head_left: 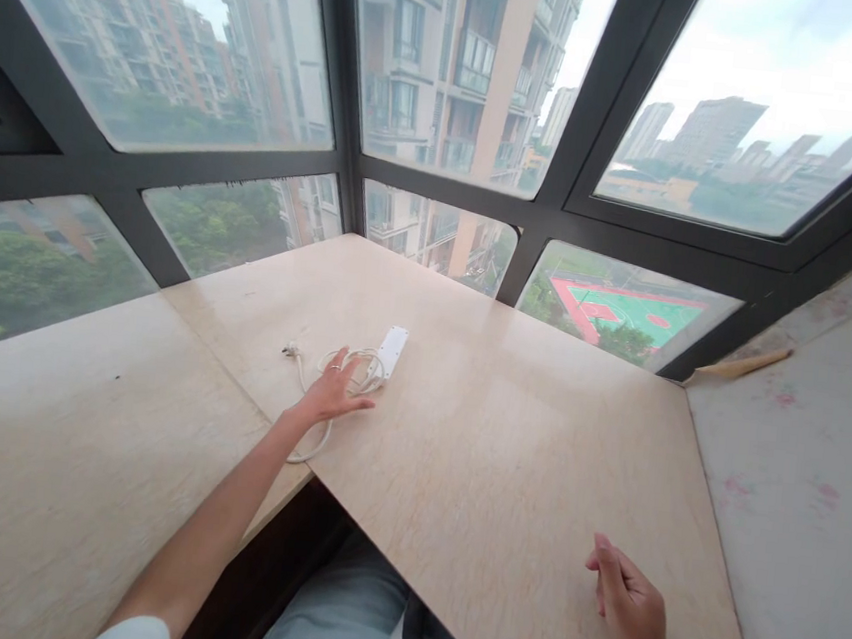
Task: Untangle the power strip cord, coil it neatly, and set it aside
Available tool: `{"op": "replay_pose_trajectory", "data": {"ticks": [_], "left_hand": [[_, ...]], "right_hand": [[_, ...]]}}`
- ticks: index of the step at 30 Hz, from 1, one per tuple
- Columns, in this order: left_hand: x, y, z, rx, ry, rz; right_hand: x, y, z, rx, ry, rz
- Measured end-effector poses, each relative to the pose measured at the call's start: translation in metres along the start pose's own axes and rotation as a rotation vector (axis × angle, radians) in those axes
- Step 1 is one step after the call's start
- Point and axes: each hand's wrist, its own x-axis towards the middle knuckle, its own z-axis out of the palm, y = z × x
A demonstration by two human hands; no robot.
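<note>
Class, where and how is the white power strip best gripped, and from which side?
Probably across the far half of the power strip, pinching its narrow width from above and the person's right: that part lies uncovered, while cord loops crowd its near left.

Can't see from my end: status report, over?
Left grip spread open over white cable, contact unclear. Right grip loosely curled, away from it. Power strip on tabletop. Cable loops between left grip and strip.

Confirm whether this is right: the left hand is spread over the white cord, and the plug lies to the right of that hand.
Not quite: the head view shows the plug to the left of the left hand, which is spread over the white cord.
</note>
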Motion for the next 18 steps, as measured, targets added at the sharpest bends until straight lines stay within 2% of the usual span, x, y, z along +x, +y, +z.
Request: {"op": "replay_pose_trajectory", "data": {"ticks": [2, 7, 9, 12, 14, 18], "left_hand": [[-0.009, 0.006, -0.012, -0.023, 0.081, -0.049], [-0.037, 0.032, -0.035, -0.291, 0.517, -0.2], [-0.048, 0.041, -0.035, -0.443, 0.589, -0.274], [-0.064, 0.058, -0.023, -0.624, 0.609, -0.373], [-0.073, 0.073, -0.009, -0.692, 0.584, -0.388], [-0.08, 0.113, 0.023, -0.747, 0.376, -0.308]], "right_hand": [[0.0, 0.002, 0.0, -0.006, -0.002, -0.002], [0.001, 0.001, 0.001, -0.026, -0.001, 0.001], [0.001, 0.0, 0.001, -0.036, -0.007, -0.001], [0.002, -0.002, 0.001, -0.059, -0.016, -0.015], [0.002, -0.001, 0.002, -0.07, -0.024, -0.029], [0.004, 0.0, 0.003, -0.06, -0.037, -0.052]]}}
